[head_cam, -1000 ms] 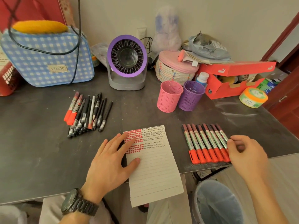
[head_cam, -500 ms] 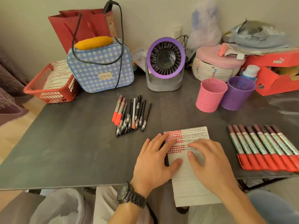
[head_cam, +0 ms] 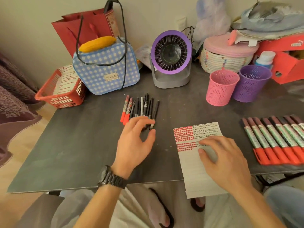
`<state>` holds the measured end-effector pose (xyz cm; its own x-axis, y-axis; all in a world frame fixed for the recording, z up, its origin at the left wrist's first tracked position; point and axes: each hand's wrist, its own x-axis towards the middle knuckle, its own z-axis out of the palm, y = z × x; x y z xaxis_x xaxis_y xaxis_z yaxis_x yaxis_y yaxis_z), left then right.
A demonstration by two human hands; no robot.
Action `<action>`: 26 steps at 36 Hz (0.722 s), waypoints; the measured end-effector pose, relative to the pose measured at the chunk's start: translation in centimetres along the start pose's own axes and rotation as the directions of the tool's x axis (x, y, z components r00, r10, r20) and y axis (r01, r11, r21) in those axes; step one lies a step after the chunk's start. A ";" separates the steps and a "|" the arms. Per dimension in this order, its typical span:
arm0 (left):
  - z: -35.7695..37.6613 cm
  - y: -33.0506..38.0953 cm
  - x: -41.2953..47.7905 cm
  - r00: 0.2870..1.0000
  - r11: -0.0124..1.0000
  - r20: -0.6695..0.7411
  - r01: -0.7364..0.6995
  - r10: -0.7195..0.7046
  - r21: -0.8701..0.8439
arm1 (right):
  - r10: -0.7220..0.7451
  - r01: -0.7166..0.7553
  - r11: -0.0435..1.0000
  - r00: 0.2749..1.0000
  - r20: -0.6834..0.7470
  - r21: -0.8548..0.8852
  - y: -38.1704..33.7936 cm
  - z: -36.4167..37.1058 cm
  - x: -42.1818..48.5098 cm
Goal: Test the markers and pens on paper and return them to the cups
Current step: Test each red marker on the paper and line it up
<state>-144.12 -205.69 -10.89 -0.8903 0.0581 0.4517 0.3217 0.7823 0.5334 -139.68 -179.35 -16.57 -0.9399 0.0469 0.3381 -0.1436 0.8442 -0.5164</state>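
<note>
left hand (head_cam: 133, 145) now off paper (head_cam: 189, 170), over pens (head_cam: 144, 106), fingers (head_cam: 137, 122) loose, right hand (head_cam: 225, 158) pressing paper, etaloo bag (head_cam: 105, 69)

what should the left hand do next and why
Probably lower the left hand and pinch one pen from the pile of pens: it hovers open over the pens' near ends, holding nothing, while the right hand lies flat on the paper, steadying it for a test stroke.

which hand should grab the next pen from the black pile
Left. The left hand hovers open at the near ends of the black pens, while the right hand rests on the paper, steadying it for the test.
</note>
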 end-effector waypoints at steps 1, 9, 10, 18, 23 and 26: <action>-0.7 -0.7 0.9 0.999 0.998 -0.030 0.044 -0.042 0.043 | 0.006 -0.006 1.000 1.000 -0.005 0.000 -0.1 0.1 0.0; -2.9 -7.1 5.9 0.895 0.882 0.107 0.397 -0.434 0.254 | 0.005 -0.005 1.000 1.000 -0.012 0.008 0.0 0.2 0.1; -2.8 -7.4 6.2 0.883 0.879 0.154 0.395 -0.444 0.267 | 0.005 -0.005 1.000 1.000 -0.014 0.010 0.0 0.2 0.1; -1.9 -7.2 6.4 0.870 0.821 0.173 0.344 -0.461 0.456 | 0.010 -0.010 1.000 1.000 0.002 0.023 -0.2 -0.1 0.0; -2.1 -6.5 6.6 0.869 0.774 0.105 0.367 -0.483 0.516 | 0.010 -0.011 1.000 1.000 0.012 0.021 -0.3 -0.1 0.0; -2.2 -6.4 6.9 0.844 0.749 0.093 0.410 -0.527 0.521 | 0.010 -0.011 1.000 1.000 0.012 0.017 -0.3 -0.1 0.0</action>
<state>-151.60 -211.67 -9.57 -0.9515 -0.3058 0.0334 -0.2922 0.9325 0.2123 -139.65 -179.50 -16.32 -0.9450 0.0493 0.3233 -0.1390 0.8343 -0.5335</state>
